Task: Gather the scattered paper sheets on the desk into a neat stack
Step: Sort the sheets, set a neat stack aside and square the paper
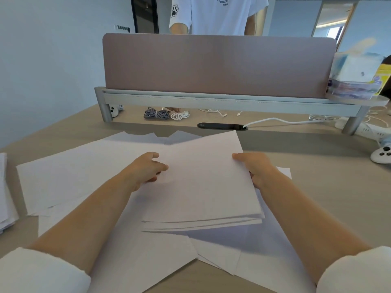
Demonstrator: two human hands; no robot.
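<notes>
My view from here: left hand [146,170] and right hand [254,168] each grip a side edge of the partial stack [203,187], right thumb on top. The stack is mid-desk, its near edge lifted over the loose sheets [69,176] spread across the tan desk [317,166]. Behind it there's a mauve divider panel [218,64] with bundled cables [156,113] under its rail. A white controller [382,155] lies far right, and someone in a white tee [220,15] stands past the panel.
</notes>
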